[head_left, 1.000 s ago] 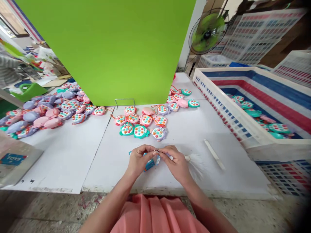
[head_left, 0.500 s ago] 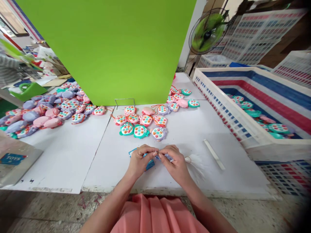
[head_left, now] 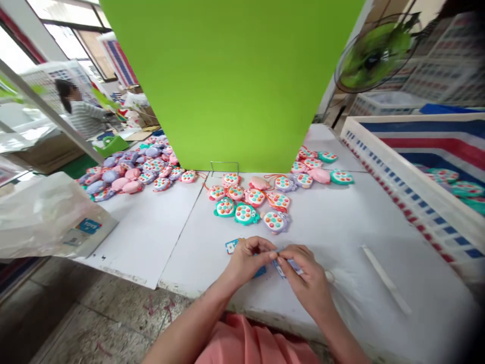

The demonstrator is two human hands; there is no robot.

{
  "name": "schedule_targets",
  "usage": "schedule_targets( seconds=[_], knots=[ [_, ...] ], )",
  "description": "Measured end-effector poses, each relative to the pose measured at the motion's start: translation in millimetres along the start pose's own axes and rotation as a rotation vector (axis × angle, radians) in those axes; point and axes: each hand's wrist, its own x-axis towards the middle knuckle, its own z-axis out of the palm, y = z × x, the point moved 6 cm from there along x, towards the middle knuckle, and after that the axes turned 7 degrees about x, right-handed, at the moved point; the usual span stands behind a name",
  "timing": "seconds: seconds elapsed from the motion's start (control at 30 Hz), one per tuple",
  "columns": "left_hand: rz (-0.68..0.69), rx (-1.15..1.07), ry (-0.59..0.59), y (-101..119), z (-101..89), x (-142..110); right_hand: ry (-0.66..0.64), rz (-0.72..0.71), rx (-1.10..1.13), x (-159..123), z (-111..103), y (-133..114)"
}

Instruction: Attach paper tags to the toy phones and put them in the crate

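Observation:
My left hand (head_left: 247, 259) and my right hand (head_left: 307, 275) meet above the table near its front edge, both with thumb and fingertips pinched together. What lies between the fingertips is too small to make out. A blue-and-white printed card (head_left: 279, 269) shows just under my right fingers; I cannot tell whether they grip it. Another blue card (head_left: 232, 245) lies partly hidden behind my left hand. Beyond my hands rest several animal-shaped toys with coloured buttons, among them a purple one (head_left: 276, 221) and a green one (head_left: 245, 214). A bundle of thin clear strands (head_left: 343, 288) lies beside my right wrist.
A white strip (head_left: 386, 280) lies on the right. A lined white crate (head_left: 409, 202) with toys stands beyond it. A green panel (head_left: 235, 86) rises behind. On the left are a toy heap (head_left: 132, 172) and a plastic bag (head_left: 49, 217). A person (head_left: 85, 116) sits farther back.
The view has swung left, so the table and toys appear farther right, and more of the bag and a seated person show. My hands stay pinched together at the same spot.

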Motion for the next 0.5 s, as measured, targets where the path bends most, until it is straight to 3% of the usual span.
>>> schedule_targets(
  seconds=[0.2, 0.37, 0.5],
  knots=[
    [-0.027, 0.045, -0.009, 2.2, 0.2, -2.5, 0.049, -0.016, 0.068, -3.3, -2.9, 3.7],
    [0.11, 0.123, 0.011, 19.2, -8.5, -4.9, 0.006, 0.084, 0.221, -2.2, 1.5, 11.2],
    [0.155, 0.108, -0.07, 22.0, -7.3, -5.4, -0.123, 0.27, 0.408, -0.3, 11.7, 15.6]
  ],
)
